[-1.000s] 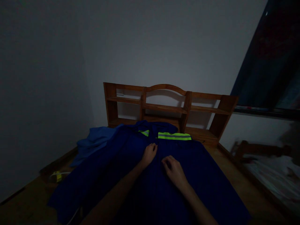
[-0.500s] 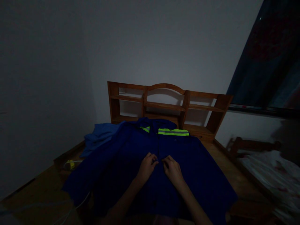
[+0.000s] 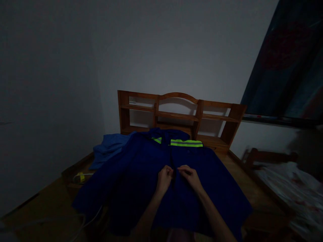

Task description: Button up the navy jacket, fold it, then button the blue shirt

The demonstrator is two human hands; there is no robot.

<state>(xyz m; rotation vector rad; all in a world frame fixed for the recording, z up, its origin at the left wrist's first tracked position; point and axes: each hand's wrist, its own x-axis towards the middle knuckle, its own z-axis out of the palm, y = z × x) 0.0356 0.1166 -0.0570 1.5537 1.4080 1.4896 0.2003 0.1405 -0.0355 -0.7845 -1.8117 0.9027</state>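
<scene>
As the left hand (image 3: 164, 178) and right hand (image 3: 191, 177) appear to pinch its front edges, a blue jacket (image 3: 219, 181) lies spread beneath the fingers (image 3: 168, 169), likely soft, light, best held along the opening.

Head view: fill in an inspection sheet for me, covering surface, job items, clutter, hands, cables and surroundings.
Surface: wooden boards, largely covered.
Job items: dark-blue jacket spread out, collar at the far end, yellow-green reflective strip on the chest.
Clutter: lighter-blue cloth at left; small yellow item, unclear.
Hands: left hand and right hand at the jacket's front opening, fingers curled; grip unclear.
Cables: pale cord, lower left.
Surroundings: wooden shelf unit, dark curtain; dim light.
</scene>
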